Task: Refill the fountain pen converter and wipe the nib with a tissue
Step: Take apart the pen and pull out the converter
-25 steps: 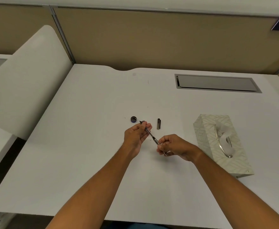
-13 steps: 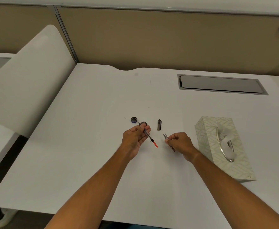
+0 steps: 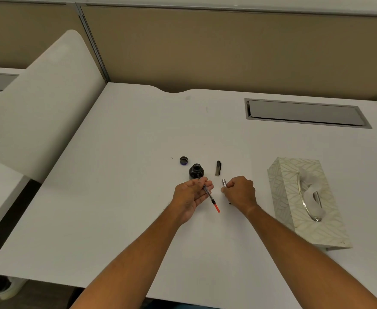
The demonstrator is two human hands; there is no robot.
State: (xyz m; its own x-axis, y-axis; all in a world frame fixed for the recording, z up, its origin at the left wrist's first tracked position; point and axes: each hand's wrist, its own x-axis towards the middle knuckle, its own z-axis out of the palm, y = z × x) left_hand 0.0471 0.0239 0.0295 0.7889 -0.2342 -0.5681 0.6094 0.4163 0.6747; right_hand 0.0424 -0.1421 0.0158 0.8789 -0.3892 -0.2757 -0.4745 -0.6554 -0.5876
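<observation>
My left hand (image 3: pixel 192 194) holds the pen's front section with the converter (image 3: pixel 209 195), a thin clear tube ending in a red knob that points toward me. The nib end points at the open black ink bottle (image 3: pixel 196 171) just beyond my fingers. My right hand (image 3: pixel 240 191) is closed around the silver pen barrel (image 3: pixel 224 183), whose open end sticks out of the fist. The tissue box (image 3: pixel 303 201) stands to the right, with a tissue showing in its slot.
The bottle's dark lid (image 3: pixel 184 160) lies left of the bottle on the white desk (image 3: pixel 116 197). The pen cap (image 3: pixel 218 168) lies right of the bottle. A grey cable hatch (image 3: pixel 305 113) sits at the back right; a white divider panel (image 3: pixel 33 108) rises at the left.
My hands have pulled apart: the barrel came off the pen and moved right in my right hand, baring the converter with its red knob in my left hand.
</observation>
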